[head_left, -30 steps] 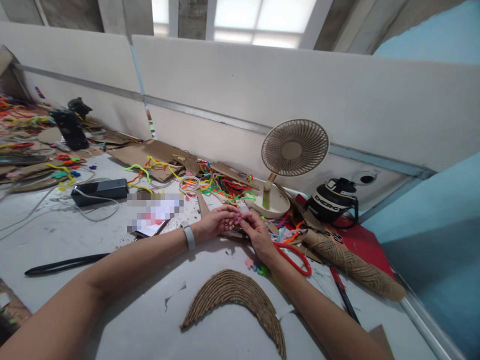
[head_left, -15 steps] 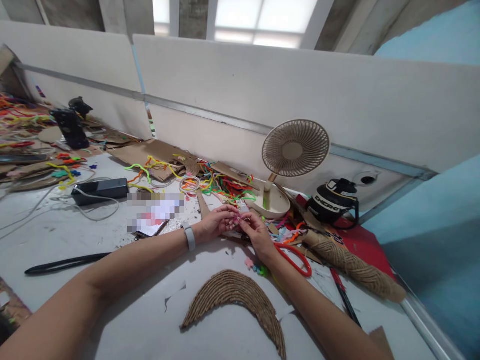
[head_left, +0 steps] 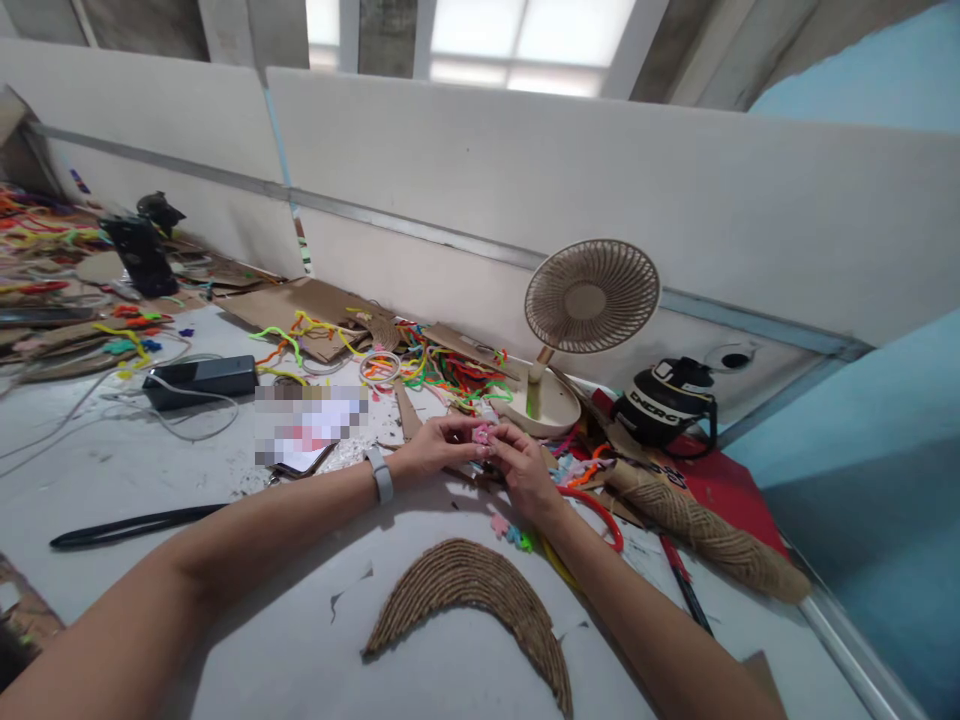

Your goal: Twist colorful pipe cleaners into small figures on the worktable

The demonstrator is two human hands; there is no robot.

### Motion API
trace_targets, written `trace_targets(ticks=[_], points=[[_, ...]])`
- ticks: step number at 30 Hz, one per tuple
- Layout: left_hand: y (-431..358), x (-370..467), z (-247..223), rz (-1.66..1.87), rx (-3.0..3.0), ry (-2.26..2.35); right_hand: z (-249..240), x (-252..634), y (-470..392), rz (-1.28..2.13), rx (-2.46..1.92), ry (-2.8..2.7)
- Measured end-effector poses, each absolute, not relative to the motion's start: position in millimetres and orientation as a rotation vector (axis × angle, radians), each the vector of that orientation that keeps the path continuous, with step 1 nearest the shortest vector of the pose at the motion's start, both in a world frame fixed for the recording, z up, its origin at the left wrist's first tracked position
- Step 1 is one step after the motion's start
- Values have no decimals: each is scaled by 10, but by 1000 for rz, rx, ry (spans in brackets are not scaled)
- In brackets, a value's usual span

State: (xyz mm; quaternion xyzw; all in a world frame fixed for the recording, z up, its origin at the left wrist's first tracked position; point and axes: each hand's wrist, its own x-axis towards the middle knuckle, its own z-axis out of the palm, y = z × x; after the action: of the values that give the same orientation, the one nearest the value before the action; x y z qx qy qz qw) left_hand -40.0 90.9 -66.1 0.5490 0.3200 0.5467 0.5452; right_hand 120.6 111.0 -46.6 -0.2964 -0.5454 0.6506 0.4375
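Between both hands, over the middle of the table, is a small pink flower-like piece [head_left: 482,434]. My left hand [head_left: 439,446] pinches it from the left, thumb and fingers closed on its edge. From the right, my right hand [head_left: 523,468] grips the same piece with thumb and forefinger. Below them lies a crescent of coiled brown twine [head_left: 465,578], flat on the white table. Close to my right wrist are a light pink flower-shaped piece [head_left: 499,524] and small blue and green ones [head_left: 519,538]. The pink piece's finer detail is too small to make out.
A beige fan [head_left: 592,298] stands behind the hands, beside a black round pot-like object [head_left: 664,402]. A twine roll [head_left: 705,530] lies at right, near a red ring [head_left: 596,510]. Left are a phone [head_left: 311,440], a dark box [head_left: 201,380] with cables, and a black strap [head_left: 135,525].
My fingers have shifted around the pink piece, which now shows more plainly between them. My right hand has turned and moved slightly right. The crescent stays in place.
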Motion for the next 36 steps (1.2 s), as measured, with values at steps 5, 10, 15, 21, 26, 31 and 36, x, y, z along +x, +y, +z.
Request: trace_targets(ticks=[5, 10, 15, 21, 26, 31, 36], points=[[908, -397, -653, 1368, 1342, 810, -484, 1205, 1118, 1642, -713, -1331], [896, -397, -631, 1395, 1317, 818, -482, 1208, 1131, 1638, -725, -1292], [862, -388, -596, 1403, 1286, 791, -449, 1203, 1125, 1667, -680, -1199], [843, -376, -579, 1381, 1272, 766, -442, 1201, 1135, 1657, -644, -1159], [849, -374, -584, 1388, 1296, 744, -465, 1213, 1153, 1619, -666, -1220], [867, -376, -612, 1380, 1278, 713, -519, 1242, 1194, 1478, -716, -1371], [879, -380, -633, 1385, 1246, 703, -523, 1267, 1207, 1291, -730, -1578]])
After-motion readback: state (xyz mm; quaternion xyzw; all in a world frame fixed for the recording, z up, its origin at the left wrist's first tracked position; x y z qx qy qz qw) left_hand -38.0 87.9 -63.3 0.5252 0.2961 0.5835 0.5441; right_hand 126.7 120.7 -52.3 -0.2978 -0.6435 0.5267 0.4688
